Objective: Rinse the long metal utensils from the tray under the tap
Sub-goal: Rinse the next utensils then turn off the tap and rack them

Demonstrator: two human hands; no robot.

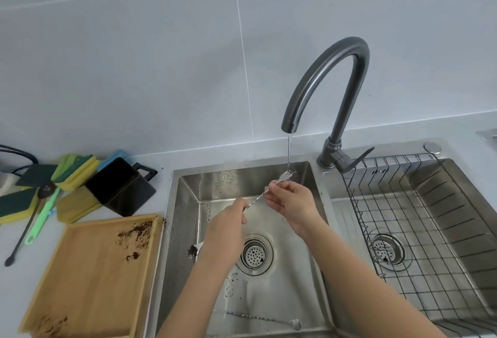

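A black container [122, 188] with a side handle stands on the desk [16, 278], left of the sink. Behind and beside it lie several sponges [76, 168] with green and yellow layers, plus 1 blue item, partly hidden. A green brush [43, 215] and a black long-handled tool [22, 233] lie side by side. A wire rack [419, 233] sits in the right basin. Grey tiles [134, 55] cover the wall.

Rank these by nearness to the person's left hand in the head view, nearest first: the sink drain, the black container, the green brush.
From the left hand:
1. Sink drain, just right of it in the basin.
2. Black container, on the counter to the left.
3. Green brush, farther left, beside the sponges.
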